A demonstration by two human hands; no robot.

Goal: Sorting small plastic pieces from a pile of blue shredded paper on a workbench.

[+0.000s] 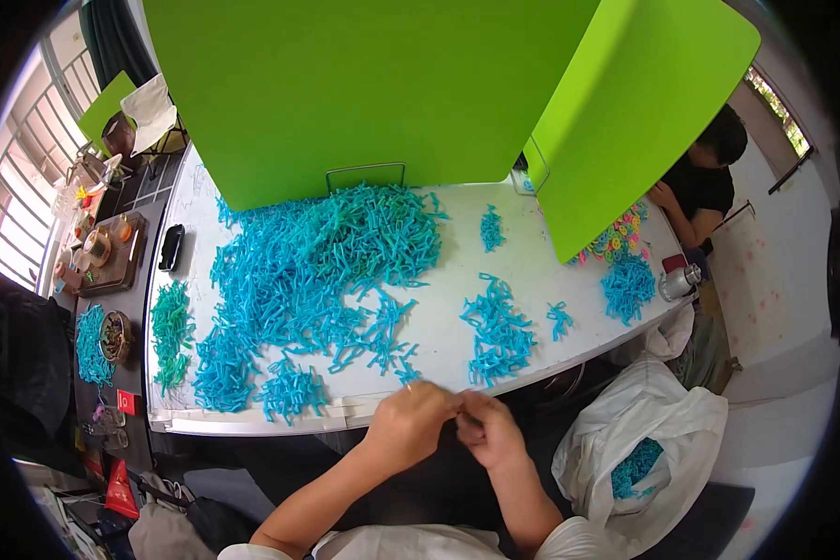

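Just off the front edge of the white table, my two hands meet fingertip to fingertip. My left hand is closed, its back toward me. My right hand pinches beside it with curled fingers. Whatever lies between the fingertips is hidden or too small to name. Beyond my left hand spreads a large heap of small blue plastic strips, some greenish. A few blue pieces lie right by its knuckles. Past my right hand is a smaller pile of blue strips.
Green upright panels bound the table's far side. A person sits beyond, at right, near colourful small rings. A white sack with blue pieces stands at lower right. A black case and green strips lie left.
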